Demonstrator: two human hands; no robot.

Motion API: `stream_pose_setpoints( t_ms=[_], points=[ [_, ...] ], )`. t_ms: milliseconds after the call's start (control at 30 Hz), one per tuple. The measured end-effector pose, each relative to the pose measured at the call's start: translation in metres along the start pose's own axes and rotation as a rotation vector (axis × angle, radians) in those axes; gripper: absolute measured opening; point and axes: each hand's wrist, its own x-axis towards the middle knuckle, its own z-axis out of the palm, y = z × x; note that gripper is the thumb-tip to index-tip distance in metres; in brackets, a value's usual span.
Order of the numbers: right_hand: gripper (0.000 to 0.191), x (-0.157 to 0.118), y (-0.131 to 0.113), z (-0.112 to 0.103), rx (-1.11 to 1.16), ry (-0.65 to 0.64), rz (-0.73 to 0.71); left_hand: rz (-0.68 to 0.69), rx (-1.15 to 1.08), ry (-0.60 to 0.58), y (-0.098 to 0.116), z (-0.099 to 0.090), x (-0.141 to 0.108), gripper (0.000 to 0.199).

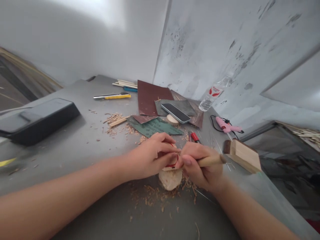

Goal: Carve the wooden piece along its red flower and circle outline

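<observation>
Low in the middle, a pale wooden piece (170,180) with a rounded near end and red lines on its upper part rests on the table. My left hand (156,154) is closed around its far part, fingers pressed on the red-marked area. In my right hand (197,161) is a carving tool with a round wooden handle (212,160); the handle's butt points right. Its working end meets the wood by my left fingertips, hidden by my fingers. Wood shavings (155,196) lie around the piece.
Beyond my hands lie green sandpaper (156,126), brown sandpaper (151,96), a phone (175,112) and a yellow utility knife (112,96). At right are a water bottle (212,95), a pink glue gun (227,125) and a wooden block (243,155). A black case (42,120) stands left.
</observation>
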Motion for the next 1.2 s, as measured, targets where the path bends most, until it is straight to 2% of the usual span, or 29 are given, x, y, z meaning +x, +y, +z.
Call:
stream_pose_setpoints(
  t_ms=[300,467,600,733,833,967,1200],
  points=[
    [0.023,0.002,-0.002,0.010,-0.053,0.037,0.055,0.024,-0.008,0.018,-0.003,0.002,-0.001,0.031],
    [0.024,0.001,0.000,0.014,-0.097,-0.010,0.032,0.033,0.008,0.019,-0.001,0.000,-0.001,0.029],
    [0.026,-0.001,0.001,0.009,0.029,0.076,0.045,0.014,0.007,-0.020,0.001,-0.002,0.001,0.030],
    [0.022,-0.004,-0.004,0.004,0.000,0.168,0.070,0.029,0.001,0.031,-0.004,0.001,0.001,0.029],
    [0.019,-0.006,-0.005,0.002,-0.037,0.162,0.033,0.026,-0.005,0.044,-0.006,0.003,0.000,0.030],
    [0.019,-0.005,-0.001,0.004,-0.053,0.134,0.005,-0.008,0.002,0.003,-0.001,0.001,0.001,0.029],
    [0.031,0.004,-0.002,0.011,-0.070,0.161,0.115,0.013,0.009,0.005,0.001,0.000,0.000,0.029]
  ],
)
